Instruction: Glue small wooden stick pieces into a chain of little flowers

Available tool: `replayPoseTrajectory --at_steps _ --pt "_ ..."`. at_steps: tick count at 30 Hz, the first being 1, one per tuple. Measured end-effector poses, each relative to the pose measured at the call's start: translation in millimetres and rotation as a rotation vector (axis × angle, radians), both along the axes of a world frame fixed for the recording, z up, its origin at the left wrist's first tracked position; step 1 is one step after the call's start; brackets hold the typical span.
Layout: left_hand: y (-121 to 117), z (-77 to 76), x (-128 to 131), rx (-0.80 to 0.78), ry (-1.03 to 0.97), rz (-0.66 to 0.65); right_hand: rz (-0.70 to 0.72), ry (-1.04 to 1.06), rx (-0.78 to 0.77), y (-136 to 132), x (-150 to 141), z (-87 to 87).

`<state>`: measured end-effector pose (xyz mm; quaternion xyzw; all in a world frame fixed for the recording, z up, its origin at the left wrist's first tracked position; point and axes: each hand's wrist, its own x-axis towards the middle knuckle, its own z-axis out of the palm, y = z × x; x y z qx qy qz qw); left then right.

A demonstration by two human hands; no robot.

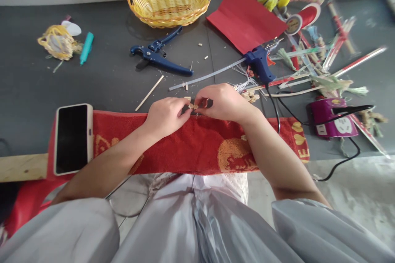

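Note:
Between the fingertips of both hands is a small pale, knobbly piece, too small to name with certainty. My left hand pinches its left side, and my right hand pinches its right side. Both hands are just above the far edge of a red towel with yellow patterns. Short cut bits of thin wooden stick lie just beyond the fingers. A longer thin stick rests on the grey table left of them. Bundled pale pieces sit right of my right hand.
A blue cutter and a yellow wicker basket are ahead. At right are a blue glue gun with its glue stick, red paper, a thread spool and a purple power socket. A phone lies at left.

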<state>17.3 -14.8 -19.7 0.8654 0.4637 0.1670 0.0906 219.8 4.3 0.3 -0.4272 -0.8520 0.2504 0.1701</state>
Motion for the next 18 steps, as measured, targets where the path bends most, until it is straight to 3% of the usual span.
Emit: replayPoseTrajectory --at_steps 18 --pt "0.2 0.3 -0.4 -0.012 0.056 -0.016 0.035 -0.032 0.002 0.8 -0.7 0.0"
